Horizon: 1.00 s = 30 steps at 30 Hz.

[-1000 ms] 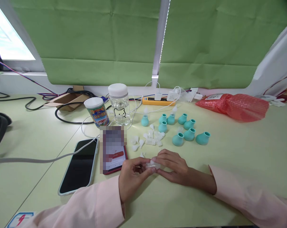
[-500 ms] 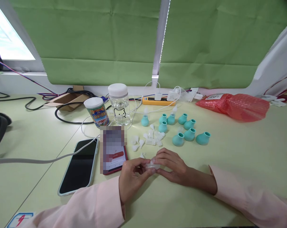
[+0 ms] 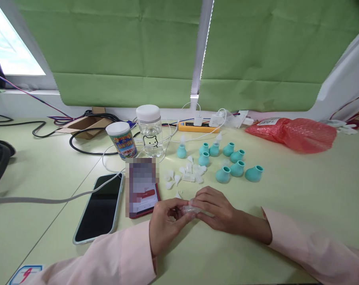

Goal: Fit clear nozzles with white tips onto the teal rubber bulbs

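Between my two hands, low in the middle of the view, is a small clear plastic piece (image 3: 190, 208). My left hand (image 3: 168, 221) pinches it from the left with thumb and fingers. From the right, the fingertips of my right hand (image 3: 216, 209) close on the same piece and partly cover it. Just beyond my hands lies a loose group of translucent white parts (image 3: 188, 177). Several teal bulbs (image 3: 223, 174) stand or lie behind and to the right of them. A teal bulb with a clear tip (image 3: 181, 151) stands upright at the back.
Left of my hands lie a phone with a lit screen (image 3: 144, 198) and a dark phone (image 3: 100, 209). Behind them stand a printed can (image 3: 124, 144) and a clear jar (image 3: 151, 138). A yellow power strip (image 3: 194, 127), cables and a red bag (image 3: 304, 134) line the back.
My right fingers have shifted slightly over the clear piece, and less of it shows between my fingertips. Both hands stay in nearly the same place.
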Each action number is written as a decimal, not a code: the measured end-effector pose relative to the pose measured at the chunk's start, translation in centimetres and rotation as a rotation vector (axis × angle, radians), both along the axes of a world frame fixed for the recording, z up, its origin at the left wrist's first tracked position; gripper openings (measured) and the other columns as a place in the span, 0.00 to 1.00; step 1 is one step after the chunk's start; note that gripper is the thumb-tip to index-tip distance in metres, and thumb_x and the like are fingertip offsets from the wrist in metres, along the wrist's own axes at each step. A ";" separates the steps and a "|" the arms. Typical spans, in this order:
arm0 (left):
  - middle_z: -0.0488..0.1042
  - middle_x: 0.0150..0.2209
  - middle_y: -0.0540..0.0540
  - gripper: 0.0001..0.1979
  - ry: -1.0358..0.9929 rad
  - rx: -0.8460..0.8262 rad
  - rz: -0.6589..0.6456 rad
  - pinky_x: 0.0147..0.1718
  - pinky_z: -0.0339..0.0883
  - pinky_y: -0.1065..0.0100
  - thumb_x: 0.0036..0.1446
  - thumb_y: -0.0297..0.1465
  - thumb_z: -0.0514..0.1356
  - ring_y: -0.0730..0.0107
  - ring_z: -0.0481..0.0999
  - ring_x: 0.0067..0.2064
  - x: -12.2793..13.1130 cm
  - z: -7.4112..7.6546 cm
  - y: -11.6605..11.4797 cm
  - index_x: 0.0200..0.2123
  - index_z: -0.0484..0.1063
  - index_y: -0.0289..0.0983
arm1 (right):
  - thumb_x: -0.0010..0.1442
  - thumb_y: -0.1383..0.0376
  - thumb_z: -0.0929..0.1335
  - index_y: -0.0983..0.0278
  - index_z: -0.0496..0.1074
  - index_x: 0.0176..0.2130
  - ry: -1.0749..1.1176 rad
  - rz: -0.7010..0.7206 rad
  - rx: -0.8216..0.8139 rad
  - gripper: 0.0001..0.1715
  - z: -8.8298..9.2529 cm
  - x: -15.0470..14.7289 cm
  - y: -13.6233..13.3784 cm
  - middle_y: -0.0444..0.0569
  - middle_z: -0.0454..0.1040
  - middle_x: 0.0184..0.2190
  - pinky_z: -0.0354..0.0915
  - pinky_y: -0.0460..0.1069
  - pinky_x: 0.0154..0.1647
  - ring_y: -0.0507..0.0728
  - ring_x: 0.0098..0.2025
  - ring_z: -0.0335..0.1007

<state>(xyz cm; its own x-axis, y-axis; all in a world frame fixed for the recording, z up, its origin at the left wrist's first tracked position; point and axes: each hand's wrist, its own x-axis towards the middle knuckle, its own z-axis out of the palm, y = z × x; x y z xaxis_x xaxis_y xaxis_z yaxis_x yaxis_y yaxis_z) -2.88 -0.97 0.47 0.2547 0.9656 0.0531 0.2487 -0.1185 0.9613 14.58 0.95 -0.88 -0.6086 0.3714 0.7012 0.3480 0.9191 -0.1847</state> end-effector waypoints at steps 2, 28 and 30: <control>0.70 0.21 0.47 0.14 0.002 -0.006 -0.003 0.22 0.62 0.73 0.43 0.35 0.62 0.73 0.66 0.22 0.0 -0.1 0.0 0.30 0.74 0.30 | 0.50 0.74 0.67 0.67 0.63 0.44 0.032 -0.003 0.004 0.20 0.0 -0.1 -0.1 0.51 0.71 0.32 0.66 0.51 0.34 0.54 0.34 0.64; 0.64 0.23 0.52 0.07 -0.109 0.030 -0.100 0.21 0.63 0.74 0.51 0.32 0.57 0.78 0.64 0.21 -0.4 -0.2 -0.3 0.32 0.68 0.35 | 0.50 0.68 0.65 0.65 0.60 0.45 0.026 -0.169 0.139 0.21 1.3 2.2 2.3 0.55 0.67 0.40 0.63 0.57 0.38 0.60 0.42 0.62; 0.64 0.23 0.52 0.07 -0.117 0.025 -0.099 0.21 0.63 0.74 0.51 0.32 0.57 0.78 0.64 0.21 -0.5 -0.3 -0.2 0.32 0.68 0.35 | 0.50 0.70 0.65 0.65 0.62 0.43 -0.071 -0.312 0.212 0.18 1.8 2.6 3.0 0.56 0.66 0.41 0.62 0.56 0.39 0.60 0.42 0.61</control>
